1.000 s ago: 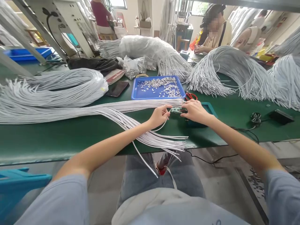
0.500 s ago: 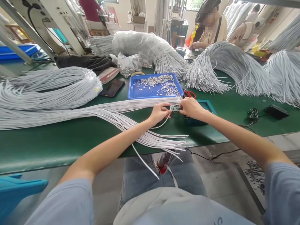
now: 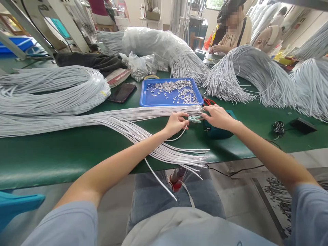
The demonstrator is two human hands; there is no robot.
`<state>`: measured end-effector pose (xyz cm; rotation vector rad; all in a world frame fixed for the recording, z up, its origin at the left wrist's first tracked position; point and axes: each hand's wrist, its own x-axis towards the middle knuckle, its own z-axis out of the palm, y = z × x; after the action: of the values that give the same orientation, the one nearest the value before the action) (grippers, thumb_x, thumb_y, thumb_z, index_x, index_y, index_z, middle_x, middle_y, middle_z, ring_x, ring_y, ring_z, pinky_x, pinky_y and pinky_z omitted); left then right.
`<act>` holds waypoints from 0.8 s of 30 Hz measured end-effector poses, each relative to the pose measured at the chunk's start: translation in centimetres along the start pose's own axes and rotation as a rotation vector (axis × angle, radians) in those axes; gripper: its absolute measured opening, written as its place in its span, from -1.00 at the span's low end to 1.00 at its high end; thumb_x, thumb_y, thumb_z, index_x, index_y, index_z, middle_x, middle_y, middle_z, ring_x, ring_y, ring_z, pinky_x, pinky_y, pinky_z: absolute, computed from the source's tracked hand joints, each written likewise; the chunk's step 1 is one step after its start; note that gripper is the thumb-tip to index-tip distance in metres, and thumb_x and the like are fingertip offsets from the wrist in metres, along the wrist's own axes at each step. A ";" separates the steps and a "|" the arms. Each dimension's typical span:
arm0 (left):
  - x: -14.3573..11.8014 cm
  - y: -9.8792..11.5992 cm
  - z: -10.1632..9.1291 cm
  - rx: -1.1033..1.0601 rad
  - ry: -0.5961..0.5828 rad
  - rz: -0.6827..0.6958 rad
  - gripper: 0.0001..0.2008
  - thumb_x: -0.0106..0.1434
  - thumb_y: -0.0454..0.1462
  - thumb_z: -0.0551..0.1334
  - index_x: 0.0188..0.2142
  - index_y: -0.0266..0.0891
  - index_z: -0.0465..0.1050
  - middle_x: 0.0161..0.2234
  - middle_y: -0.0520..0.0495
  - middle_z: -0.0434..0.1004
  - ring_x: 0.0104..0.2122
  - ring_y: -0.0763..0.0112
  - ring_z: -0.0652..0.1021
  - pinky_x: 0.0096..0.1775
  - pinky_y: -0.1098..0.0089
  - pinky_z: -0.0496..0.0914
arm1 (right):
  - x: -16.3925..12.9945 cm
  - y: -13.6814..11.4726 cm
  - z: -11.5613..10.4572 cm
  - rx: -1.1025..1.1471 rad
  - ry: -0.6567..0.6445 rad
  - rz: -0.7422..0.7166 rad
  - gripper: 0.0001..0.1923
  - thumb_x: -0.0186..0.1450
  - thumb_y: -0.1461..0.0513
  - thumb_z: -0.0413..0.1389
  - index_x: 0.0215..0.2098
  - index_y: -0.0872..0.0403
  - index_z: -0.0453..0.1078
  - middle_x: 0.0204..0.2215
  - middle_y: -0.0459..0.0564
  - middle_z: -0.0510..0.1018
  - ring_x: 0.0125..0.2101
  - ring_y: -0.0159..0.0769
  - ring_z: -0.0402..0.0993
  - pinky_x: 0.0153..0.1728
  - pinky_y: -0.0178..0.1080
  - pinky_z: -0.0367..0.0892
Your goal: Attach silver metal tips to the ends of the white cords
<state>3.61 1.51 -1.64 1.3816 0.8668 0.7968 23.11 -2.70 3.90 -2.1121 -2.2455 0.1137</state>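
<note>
A white cord (image 3: 176, 137) is being pinched by the left hand (image 3: 175, 123); a teal clip (image 3: 194, 119), at its 3 o'clock, is being gripped by the right hand (image 3: 217, 117).

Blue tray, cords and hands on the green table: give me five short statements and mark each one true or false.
1. The blue tray holds small metal pieces. True.
2. The left hand pinches a white cord. True.
3. The right hand holds the red scissors. False: the scissors lie on the table beyond it; the hand rests on a teal box.
4. The phone lies inside the tray. False: it lies on the green table, left of the tray.
5. Cord ends hang over the table's near edge. True.
</note>
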 end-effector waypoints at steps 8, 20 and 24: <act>-0.9 0.0 -0.7 0.002 0.037 0.024 -0.77 0.12 -0.47 0.29 -0.18 -0.39 0.47 -0.59 0.04 0.52 -0.65 0.52 0.53 -0.53 0.54 0.39 | -0.1 0.1 0.1 0.100 0.053 0.053 -0.50 0.36 0.32 -0.19 0.15 0.24 0.40 0.04 0.26 0.56 0.08 0.10 0.43 0.08 0.04 0.26; -2.0 -0.1 0.0 0.504 -0.230 0.344 -0.80 0.20 -0.30 0.26 -0.21 -0.36 0.58 -0.48 -0.05 0.56 -0.53 0.50 0.48 -0.39 0.46 0.41 | -1.1 -3.0 1.1 0.803 0.546 -0.277 -0.71 0.26 0.35 -0.06 -0.22 0.12 0.49 -0.28 0.06 0.63 -0.27 -0.29 0.56 -0.30 -0.27 0.42; -3.5 -0.7 0.2 0.711 -0.456 0.416 -0.88 0.18 -0.35 0.29 -0.33 -0.26 0.63 -0.39 -0.05 0.61 -0.42 0.45 0.55 -0.28 0.46 0.42 | 0.0 -5.6 1.9 0.861 0.285 -0.402 -0.71 0.25 0.36 -0.06 -0.28 0.16 0.51 -0.39 0.03 0.62 -0.39 -0.35 0.50 -0.35 -0.30 0.36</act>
<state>2.09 -1.72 -2.21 2.3155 0.5122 0.4423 17.39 -3.06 2.48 -1.1434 -1.8919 0.5873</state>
